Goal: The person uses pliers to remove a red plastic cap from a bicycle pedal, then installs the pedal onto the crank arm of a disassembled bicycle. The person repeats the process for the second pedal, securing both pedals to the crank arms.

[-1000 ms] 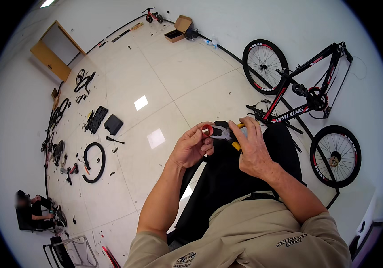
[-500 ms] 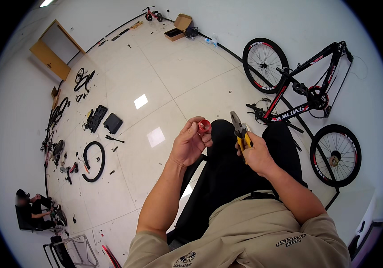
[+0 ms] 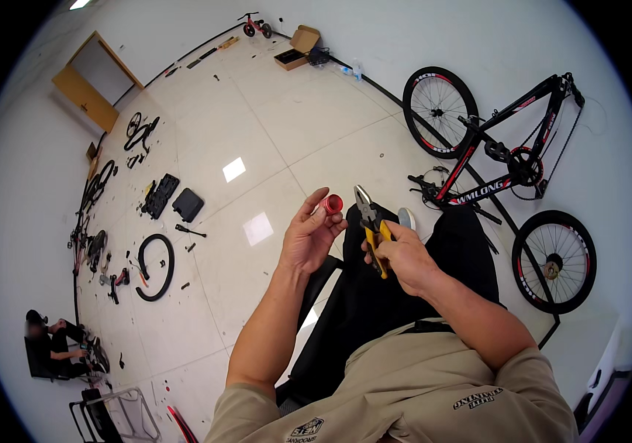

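Observation:
Between the thumb and fingers of my left hand [image 3: 310, 238] is a small red hollow cylinder [image 3: 332, 204], its open end facing up. My right hand [image 3: 404, 258] is wrapped around the yellow handles of a pair of pliers [image 3: 366, 208]. The steel jaws point up and away from me, just right of the red cylinder and apart from it. Both hands are above my lap, over the black trousers [image 3: 441, 295]. A pale rounded object [image 3: 406, 218] shows beyond my right hand; its kind is unclear.
At the right, a black and red bicycle frame [image 3: 511, 148] leans by the wall with two loose wheels [image 3: 554, 260]. Leftward on the floor lie an open tool case [image 3: 159, 196], a black tyre [image 3: 171, 266] and scattered bike parts. A seated person [image 3: 57, 343] is at the far left.
My right hand has brought the pliers left, closer to the red cylinder. The cylinder has tilted in my left fingers, so more of its side shows.

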